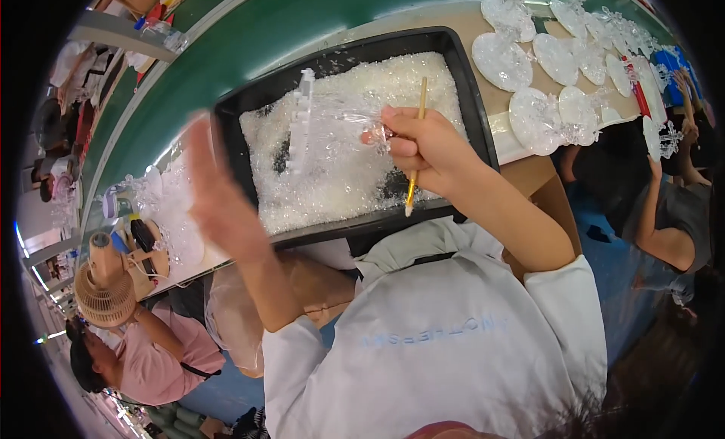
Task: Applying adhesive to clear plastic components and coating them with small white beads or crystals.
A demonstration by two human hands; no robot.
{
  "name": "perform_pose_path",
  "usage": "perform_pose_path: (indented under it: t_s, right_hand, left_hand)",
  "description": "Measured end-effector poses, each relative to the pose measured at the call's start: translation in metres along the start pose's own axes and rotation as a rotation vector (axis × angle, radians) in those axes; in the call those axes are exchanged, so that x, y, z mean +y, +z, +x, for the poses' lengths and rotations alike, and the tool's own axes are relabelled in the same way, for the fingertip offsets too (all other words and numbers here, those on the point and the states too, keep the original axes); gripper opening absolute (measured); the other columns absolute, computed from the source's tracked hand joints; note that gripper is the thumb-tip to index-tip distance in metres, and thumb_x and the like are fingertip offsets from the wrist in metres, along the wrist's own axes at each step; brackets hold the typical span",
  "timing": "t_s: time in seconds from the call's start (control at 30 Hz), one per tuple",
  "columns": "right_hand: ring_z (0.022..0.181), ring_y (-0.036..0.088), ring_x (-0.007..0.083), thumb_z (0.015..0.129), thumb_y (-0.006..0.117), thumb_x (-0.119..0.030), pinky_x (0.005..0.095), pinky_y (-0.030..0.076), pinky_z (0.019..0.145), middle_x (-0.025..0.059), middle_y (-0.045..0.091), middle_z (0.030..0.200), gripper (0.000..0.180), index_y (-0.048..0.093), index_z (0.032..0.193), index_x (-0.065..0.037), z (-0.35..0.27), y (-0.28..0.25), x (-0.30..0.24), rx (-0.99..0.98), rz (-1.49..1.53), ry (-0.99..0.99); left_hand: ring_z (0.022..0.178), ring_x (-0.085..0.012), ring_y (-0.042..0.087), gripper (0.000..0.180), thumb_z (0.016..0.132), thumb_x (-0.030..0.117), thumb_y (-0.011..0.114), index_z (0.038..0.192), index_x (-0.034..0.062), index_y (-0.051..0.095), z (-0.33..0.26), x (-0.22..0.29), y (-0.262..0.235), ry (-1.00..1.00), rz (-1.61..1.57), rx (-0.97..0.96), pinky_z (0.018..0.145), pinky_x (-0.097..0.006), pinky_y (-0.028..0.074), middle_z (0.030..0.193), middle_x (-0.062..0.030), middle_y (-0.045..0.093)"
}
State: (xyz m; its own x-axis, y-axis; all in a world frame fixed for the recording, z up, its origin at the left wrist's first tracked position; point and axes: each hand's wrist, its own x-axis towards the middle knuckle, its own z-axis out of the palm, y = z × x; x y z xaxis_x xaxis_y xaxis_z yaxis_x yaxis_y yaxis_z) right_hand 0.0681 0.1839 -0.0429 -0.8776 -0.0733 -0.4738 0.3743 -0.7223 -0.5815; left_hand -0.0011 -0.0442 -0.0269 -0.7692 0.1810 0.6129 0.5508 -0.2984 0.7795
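Observation:
My right hand (427,148) pinches the clear plastic end of an ornament (300,129), whose white, sparkling disc is turned nearly edge-on above a black tray (472,110). The same hand also keeps a thin paintbrush (421,106), its pale bristles pointing down toward me. Coarse white glitter (302,201) fills much of the tray, with dark bottom showing in places. Left of the tray, my left hand (223,193) is raised and blurred by motion. Its fingers look stretched out, apart from the ornament, and I see nothing in them.
Several round glittered ornaments (502,61) lie on the board at the right, and more glittery pieces (177,205) at the left. A fan (106,280) stands near a person in pink (162,352). Other people sit at the right beside a red pen-like item (636,88).

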Motion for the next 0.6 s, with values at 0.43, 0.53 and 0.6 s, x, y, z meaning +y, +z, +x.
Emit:
perform_pose_path:
  t_s: [0.43, 0.53, 0.6]
  right_hand:
    - [0.046, 0.036, -0.0009, 0.101, 0.052, -0.016, 0.0151, 0.025, 0.038, 0.0155, 0.066, 0.086, 0.014, 0.055, 0.096, -0.004, -0.003, -0.005, -0.003, -0.132, 0.025, 0.017]
    - [0.042, 0.035, -0.0008, 0.101, 0.053, -0.018, 0.0139, 0.022, 0.036, 0.0110, 0.063, 0.073, 0.015, 0.056, 0.096, -0.003, -0.004, -0.003, -0.003, -0.088, 0.027, 0.003]
    - [0.043, 0.037, -0.0009, 0.101, 0.053, -0.018, 0.0148, 0.022, 0.036, 0.0081, 0.061, 0.068, 0.016, 0.057, 0.097, -0.003, 0.000, 0.005, -0.004, -0.062, 0.025, -0.007]
  left_hand:
    - [0.145, -0.0357, 0.027, 0.088, 0.096, 0.053, 0.043, 0.152, -0.0075, 0.013, -0.006, 0.009, -0.023, -0.598, 0.186, 0.154, 0.123, -0.041, 0.012, 0.158, -0.0254, 0.019]
    - [0.141, -0.0370, 0.033, 0.089, 0.094, 0.058, 0.039, 0.149, -0.0106, 0.021, 0.002, 0.031, 0.007, -0.206, -0.287, -0.111, 0.121, -0.045, 0.017, 0.154, -0.0291, 0.026]
    - [0.136, -0.0401, 0.041, 0.090, 0.092, 0.060, 0.038, 0.145, -0.0128, 0.032, 0.002, 0.044, -0.009, 0.094, 0.072, 0.020, 0.118, -0.048, 0.027, 0.149, -0.0318, 0.033]
